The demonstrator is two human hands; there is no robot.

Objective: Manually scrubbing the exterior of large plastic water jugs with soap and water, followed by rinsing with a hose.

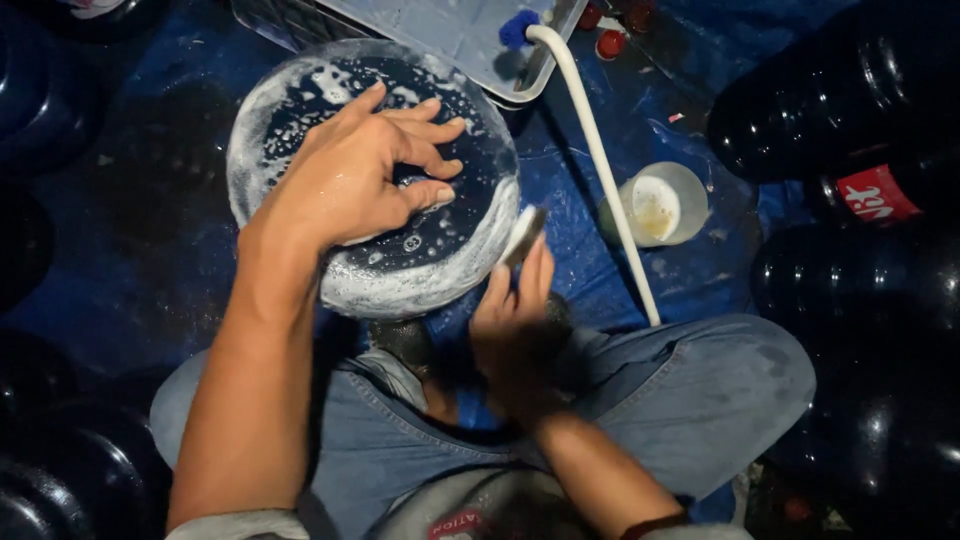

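our left hand point(350, 180) spread flat, fingers apart, on the soapy round base of a dark blue plastic water jug point(440, 255) above our lap, our right hand point(515, 320) pinching what looks like a pale sponge point(522, 235) against its rim, white hose point(600, 160) and cloudy plastic cup point(655, 205) just beside

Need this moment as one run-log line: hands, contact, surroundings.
left hand: spread flat on soapy jug base | right hand: holds white sponge at jug edge | nearby: white hose, cup

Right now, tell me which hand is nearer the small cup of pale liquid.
Right. The right hand holds a white pad at the soapy jug's edge, just left of the cup; the left hand lies farther left on the jug.
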